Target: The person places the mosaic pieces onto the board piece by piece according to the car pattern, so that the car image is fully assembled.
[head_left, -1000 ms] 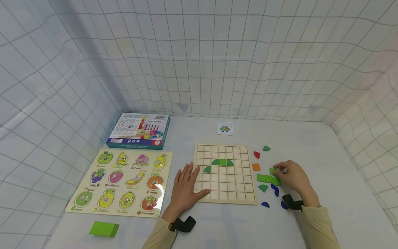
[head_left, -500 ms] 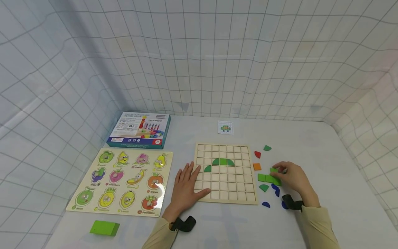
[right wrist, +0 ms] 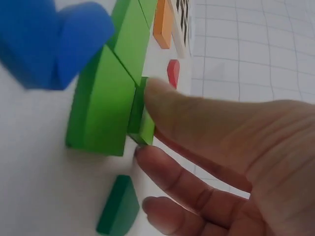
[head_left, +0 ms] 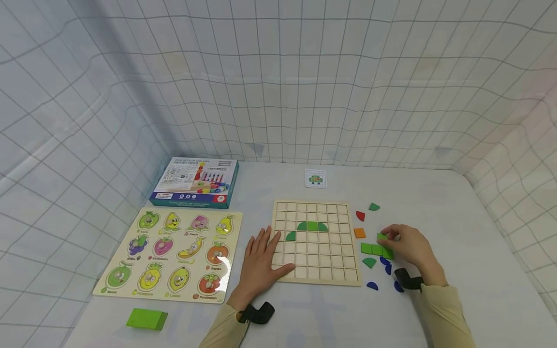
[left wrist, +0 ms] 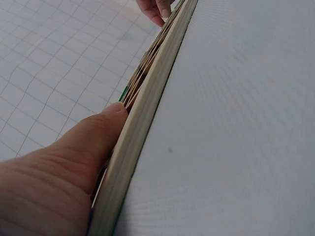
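My left hand (head_left: 259, 265) rests on the left edge of a wooden grid board (head_left: 318, 275), fingers spread. The left wrist view shows the thumb lying over the rim of the board (left wrist: 142, 118). Set in the cells are a green square (head_left: 312, 226) and several green quarter-circle pieces (head_left: 290, 236). To the right of the board, my right hand (head_left: 409, 244) pinches a green square block (right wrist: 142, 120) between thumb and fingers. This block stands close beside a row of green square blocks (head_left: 366, 248), low over the table.
Around the row lie an orange square (head_left: 359, 233), a red quarter-circle (head_left: 360, 216), green quarter-circles (head_left: 369, 262) and blue half-circles (head_left: 372, 286). A pattern card (head_left: 315, 179) lies behind the board. Leftward are a fruit puzzle (head_left: 167, 256), a box (head_left: 194, 182) and a green block (head_left: 147, 319).
My right hand has shifted very slightly, still with its fingers at the green square block. The left hand and the pieces in the board look the same.
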`<state>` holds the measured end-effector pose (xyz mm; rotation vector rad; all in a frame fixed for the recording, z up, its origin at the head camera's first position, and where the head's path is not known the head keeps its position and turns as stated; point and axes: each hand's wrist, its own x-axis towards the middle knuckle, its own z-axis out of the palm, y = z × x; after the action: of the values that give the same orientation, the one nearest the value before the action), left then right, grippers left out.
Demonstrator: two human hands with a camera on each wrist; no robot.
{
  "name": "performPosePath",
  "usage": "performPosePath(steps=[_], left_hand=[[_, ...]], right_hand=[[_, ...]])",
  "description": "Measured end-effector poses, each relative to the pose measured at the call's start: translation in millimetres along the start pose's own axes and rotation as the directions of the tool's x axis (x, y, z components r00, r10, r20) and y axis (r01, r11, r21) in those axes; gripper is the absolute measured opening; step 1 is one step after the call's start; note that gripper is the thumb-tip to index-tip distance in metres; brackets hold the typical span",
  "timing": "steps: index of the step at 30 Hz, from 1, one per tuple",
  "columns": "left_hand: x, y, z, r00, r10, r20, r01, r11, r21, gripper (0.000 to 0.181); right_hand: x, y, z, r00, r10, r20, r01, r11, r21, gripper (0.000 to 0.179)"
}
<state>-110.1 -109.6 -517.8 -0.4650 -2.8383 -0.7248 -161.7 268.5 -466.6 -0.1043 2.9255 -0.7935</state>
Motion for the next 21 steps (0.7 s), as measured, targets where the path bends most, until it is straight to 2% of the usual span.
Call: performPosePath(steps=[11, 21], left_hand=[[0.0, -0.6, 0.0, 1.0, 0.0, 0.001, 0.0, 1.0, -0.011, 0.086], [0.0, -0.8, 1.0, 1.0, -0.006, 0.007, 0.006, 1.0, -0.01, 0.087]], right_hand=[[8.9, 0, 1, 0.999, 0.015, 0.035, -0.015, 1.0, 0.021, 0.022], [10.6, -2, -2, 0.995, 0.043, 0.086, -0.045, 0.999, 0.021, 0.026]])
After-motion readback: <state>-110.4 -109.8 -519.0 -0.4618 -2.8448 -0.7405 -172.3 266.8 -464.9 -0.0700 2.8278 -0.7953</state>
